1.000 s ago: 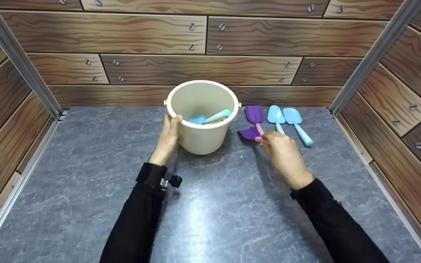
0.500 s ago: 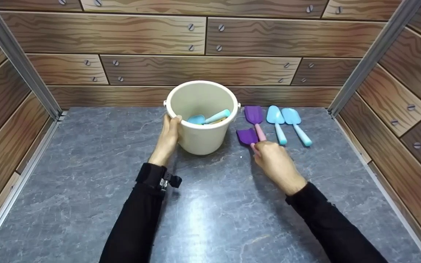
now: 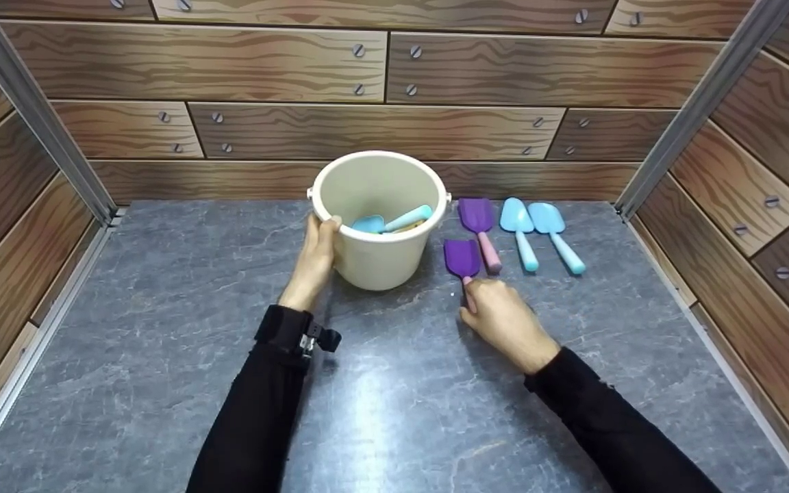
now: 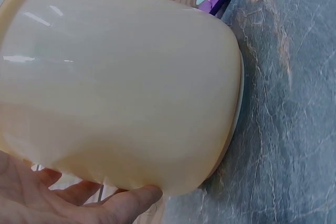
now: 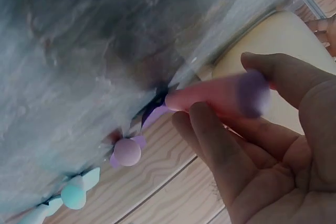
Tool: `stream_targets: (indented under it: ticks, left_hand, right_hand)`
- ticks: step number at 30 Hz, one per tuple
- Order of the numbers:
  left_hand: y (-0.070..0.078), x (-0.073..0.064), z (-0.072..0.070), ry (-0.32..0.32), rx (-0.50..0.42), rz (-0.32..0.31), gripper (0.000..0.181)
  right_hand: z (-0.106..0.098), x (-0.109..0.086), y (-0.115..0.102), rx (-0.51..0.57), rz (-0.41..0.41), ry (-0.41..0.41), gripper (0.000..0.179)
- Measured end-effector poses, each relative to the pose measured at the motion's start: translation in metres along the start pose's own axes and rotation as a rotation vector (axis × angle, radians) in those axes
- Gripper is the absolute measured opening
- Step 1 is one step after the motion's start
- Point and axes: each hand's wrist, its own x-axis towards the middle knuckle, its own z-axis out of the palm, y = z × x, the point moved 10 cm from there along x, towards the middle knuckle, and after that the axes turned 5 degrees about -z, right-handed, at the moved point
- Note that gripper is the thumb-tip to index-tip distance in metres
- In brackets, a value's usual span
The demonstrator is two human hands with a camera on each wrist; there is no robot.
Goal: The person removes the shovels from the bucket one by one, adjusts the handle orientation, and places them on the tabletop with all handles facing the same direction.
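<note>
A cream bucket [image 3: 381, 257] stands upright near the back wall. My left hand [image 3: 312, 257] holds its left side, the thumb by the rim and the fingers [image 4: 131, 203] against the outer wall. Inside lie a blue toy shovel [image 3: 408, 218] and something yellow, partly hidden. My right hand [image 3: 504, 318] pinches the pink handle [image 5: 210, 95] of a purple toy shovel [image 3: 461, 257] between thumb and fingers; its blade is low over the floor, and I cannot tell whether it touches. Just behind is a second purple shovel [image 3: 477, 216] with a pink handle.
Right of the purple shovels lie a blue shovel with a pointed blade [image 3: 518, 216] and a blue shovel with a squarer blade [image 3: 547, 218]. A wood-patterned back wall [image 3: 298, 130] and side walls enclose the grey marbled surface [image 3: 182, 294].
The right hand has drawn the purple shovel back toward me and a little left, turning its blade to point away. The left hand and bucket have stayed put.
</note>
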Motion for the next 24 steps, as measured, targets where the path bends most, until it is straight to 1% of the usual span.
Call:
stream_targets:
  ticks: [2, 5, 7, 11, 13, 16, 20, 24]
  left_hand:
    - [0.000, 0.000, 0.000, 0.002, 0.003, -0.001, 0.083]
    - [0.000, 0.000, 0.000, 0.002, 0.012, -0.007, 0.083]
    - [-0.001, 0.000, -0.001, 0.004, 0.026, -0.022, 0.086]
    - [-0.004, 0.000, -0.001, -0.002, 0.039, -0.041, 0.089]
    - [-0.004, 0.000, -0.002, -0.002, 0.043, -0.043, 0.088]
    - [-0.004, 0.000, -0.002, -0.001, 0.045, -0.041, 0.086]
    - [-0.005, 0.000, -0.002, 0.000, 0.046, -0.044, 0.087]
    - [-0.004, 0.001, -0.002, 0.002, 0.048, -0.039, 0.086]
  right_hand:
    - [0.003, 0.000, 0.001, 0.009, 0.007, -0.020, 0.031]
    - [0.006, -0.001, 0.003, 0.028, 0.013, -0.050, 0.027]
    - [0.007, -0.002, 0.004, 0.037, 0.022, -0.072, 0.025]
    - [0.006, 0.002, 0.007, 0.063, 0.056, -0.089, 0.026]
    - [0.002, 0.005, 0.009, 0.091, 0.071, -0.076, 0.027]
    - [-0.007, 0.013, 0.010, 0.144, 0.075, -0.025, 0.028]
    - [-0.019, 0.024, 0.013, 0.213, 0.093, 0.030, 0.048]
    - [-0.024, 0.035, 0.015, 0.268, 0.138, 0.049, 0.059]
